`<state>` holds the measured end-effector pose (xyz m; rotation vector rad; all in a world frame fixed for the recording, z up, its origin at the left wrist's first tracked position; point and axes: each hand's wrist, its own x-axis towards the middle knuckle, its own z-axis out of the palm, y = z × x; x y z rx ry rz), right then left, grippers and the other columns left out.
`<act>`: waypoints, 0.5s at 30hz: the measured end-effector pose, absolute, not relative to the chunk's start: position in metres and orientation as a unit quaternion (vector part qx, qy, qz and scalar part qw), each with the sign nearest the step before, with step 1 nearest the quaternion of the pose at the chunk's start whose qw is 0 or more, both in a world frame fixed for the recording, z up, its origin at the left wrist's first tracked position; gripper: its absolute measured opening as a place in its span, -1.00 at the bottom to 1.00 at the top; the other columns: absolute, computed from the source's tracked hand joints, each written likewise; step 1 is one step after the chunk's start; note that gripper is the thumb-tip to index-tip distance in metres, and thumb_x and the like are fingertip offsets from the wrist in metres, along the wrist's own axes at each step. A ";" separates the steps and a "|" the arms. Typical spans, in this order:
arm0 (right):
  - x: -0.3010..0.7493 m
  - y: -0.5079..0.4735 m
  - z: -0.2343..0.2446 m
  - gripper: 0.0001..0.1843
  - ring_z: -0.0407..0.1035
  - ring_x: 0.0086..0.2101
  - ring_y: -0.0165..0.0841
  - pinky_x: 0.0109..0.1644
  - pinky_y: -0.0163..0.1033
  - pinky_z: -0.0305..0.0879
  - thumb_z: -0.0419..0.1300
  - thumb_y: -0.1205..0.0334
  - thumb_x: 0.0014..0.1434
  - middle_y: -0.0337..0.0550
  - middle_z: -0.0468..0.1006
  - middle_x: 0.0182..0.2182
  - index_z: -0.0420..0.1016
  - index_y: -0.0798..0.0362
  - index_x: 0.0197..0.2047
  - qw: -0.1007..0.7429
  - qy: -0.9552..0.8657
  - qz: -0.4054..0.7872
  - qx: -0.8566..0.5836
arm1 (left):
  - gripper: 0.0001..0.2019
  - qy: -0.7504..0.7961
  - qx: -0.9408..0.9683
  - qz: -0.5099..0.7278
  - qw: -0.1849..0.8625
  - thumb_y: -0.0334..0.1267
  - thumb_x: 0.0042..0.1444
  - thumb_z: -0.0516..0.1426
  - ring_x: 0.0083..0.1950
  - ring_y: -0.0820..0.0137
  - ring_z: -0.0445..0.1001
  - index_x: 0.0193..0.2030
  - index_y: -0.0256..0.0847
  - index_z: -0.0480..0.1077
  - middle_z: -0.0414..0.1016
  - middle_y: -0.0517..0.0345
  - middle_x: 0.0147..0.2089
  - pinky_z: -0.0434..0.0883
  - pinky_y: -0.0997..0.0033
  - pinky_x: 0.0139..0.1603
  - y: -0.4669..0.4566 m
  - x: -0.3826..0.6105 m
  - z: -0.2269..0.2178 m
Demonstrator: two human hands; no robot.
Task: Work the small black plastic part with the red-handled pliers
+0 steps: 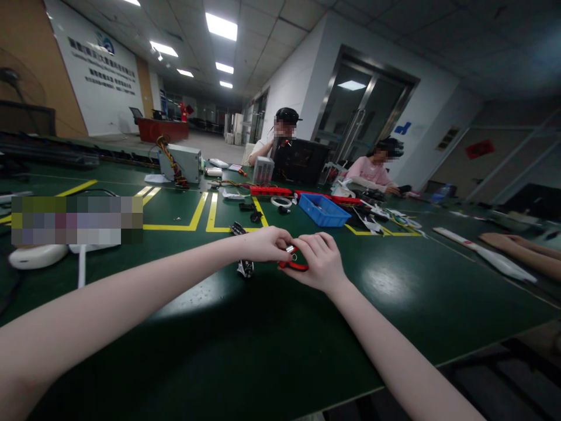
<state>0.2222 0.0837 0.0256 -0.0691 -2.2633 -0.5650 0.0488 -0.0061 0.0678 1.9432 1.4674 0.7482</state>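
Both my hands meet over the dark green table (263, 327). My left hand (263, 244) is closed, pinching a small silver metal piece (290, 249) between thumb and fingertips. My right hand (319, 260) is closed around a small red part (293, 266) that sticks out below its fingers. The silver piece sits right against the red part. A small black-and-white component (245, 268) lies on the table just under my left hand.
A blue bin (323, 209), red strips (270, 190), a grey power supply with wires (179, 165) and loose parts lie further back. Two people sit at the far side. Another person's forearm (521, 248) rests at right. A white object (37, 256) lies at left.
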 end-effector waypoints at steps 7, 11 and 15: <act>0.224 0.084 0.025 -0.54 0.34 -0.23 -0.22 0.00 -0.06 0.11 0.16 -0.05 0.12 0.00 0.50 -0.21 0.38 0.13 -0.05 0.375 -0.896 -0.233 -0.036 | -0.88 0.548 0.718 0.299 0.308 -0.27 -0.09 0.12 -0.55 0.49 0.22 -0.40 -0.29 0.32 0.29 0.31 -0.58 0.09 0.54 -0.58 0.006 0.054 0.055; 0.224 0.085 0.023 -0.54 0.32 -0.23 -0.21 -0.01 -0.05 0.10 0.15 -0.06 0.12 0.01 0.49 -0.20 0.39 0.14 -0.06 0.366 -0.900 -0.232 -0.038 | -0.89 0.553 0.715 0.302 0.304 -0.29 -0.12 0.11 -0.58 0.51 0.19 -0.44 -0.28 0.31 0.26 0.32 -0.61 0.05 0.54 -0.60 0.011 0.056 0.051; 0.223 0.085 0.022 -0.52 0.31 -0.25 -0.21 -0.05 -0.05 0.11 0.15 -0.08 0.12 0.01 0.48 -0.21 0.40 0.14 -0.06 0.364 -0.902 -0.228 -0.042 | -0.91 0.560 0.716 0.305 0.285 -0.29 -0.13 0.11 -0.60 0.52 0.16 -0.48 -0.27 0.29 0.21 0.34 -0.63 0.04 0.54 -0.60 0.015 0.057 0.048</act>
